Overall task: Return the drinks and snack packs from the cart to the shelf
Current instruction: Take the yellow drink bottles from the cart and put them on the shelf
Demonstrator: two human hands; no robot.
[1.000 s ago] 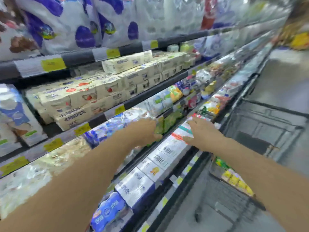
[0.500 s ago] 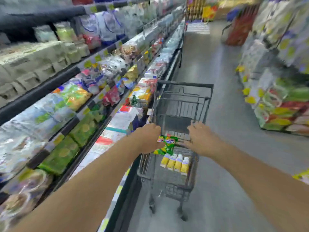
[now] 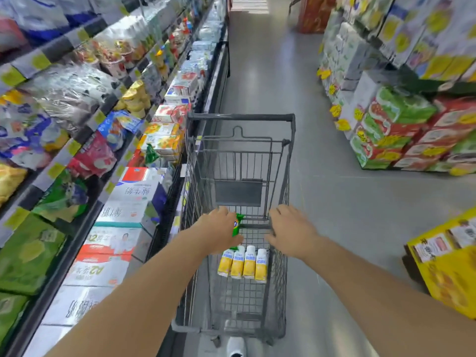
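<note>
**Fingers close on the green pack over the cart**

Clenched around a green snack pack [image 3: 237, 224], the left hand [image 3: 218, 232] holds it above the cart [image 3: 240, 117], just over four yellow-and-white drink bottles [image 3: 243, 262] lying side by side on the wire floor. The right hand [image 3: 289, 231] hangs with fingers spread and nothing in it, near the far side of the basket.

The pack looks light, soft and crinkly; a pinch at its edge or middle should do, though a hard squeeze could crush what is inside. The bottles seem bound as one stiff, heavier bundle, best taken across the whole row with a wide grasp.

Most of the pack is hidden behind the hand, its label unreadable. The shelf [image 3: 85, 140] on the left is blurred.
</note>
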